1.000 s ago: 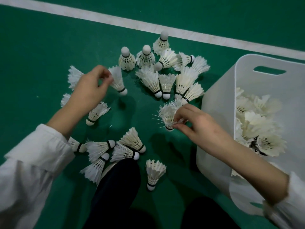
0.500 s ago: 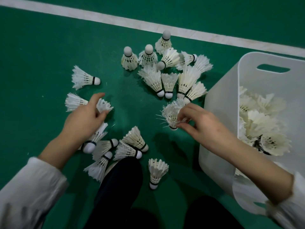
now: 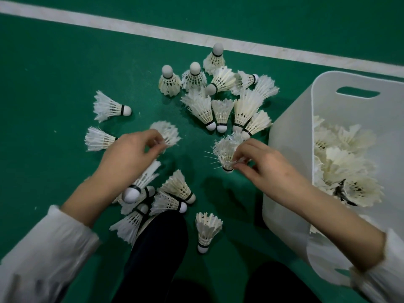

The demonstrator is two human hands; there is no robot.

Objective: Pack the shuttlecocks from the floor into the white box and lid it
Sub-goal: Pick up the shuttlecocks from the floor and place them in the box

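Observation:
Several white feather shuttlecocks lie scattered on the green court floor, with a cluster (image 3: 220,95) at the top centre and a pile (image 3: 166,197) near my knee. My left hand (image 3: 129,158) pinches the feathers of one shuttlecock (image 3: 167,133) above the floor, and a second one (image 3: 140,184) hangs under the palm, cork down. My right hand (image 3: 260,165) pinches a ragged shuttlecock (image 3: 225,149) by its feathers. The white box (image 3: 290,136) stands at the right, holding several shuttlecocks (image 3: 345,162). No lid is in view.
A white court line (image 3: 153,31) crosses the floor beyond the shuttlecocks. My dark trouser legs (image 3: 157,259) fill the bottom centre. Two lone shuttlecocks (image 3: 109,107) lie at the left, another (image 3: 206,228) by my knee. The box has a handle slot (image 3: 357,94) in its far wall.
My left hand has drawn back from the far left toward the centre, lifting a shuttlecock by its feathers. My right hand keeps its ragged shuttlecock almost in place.

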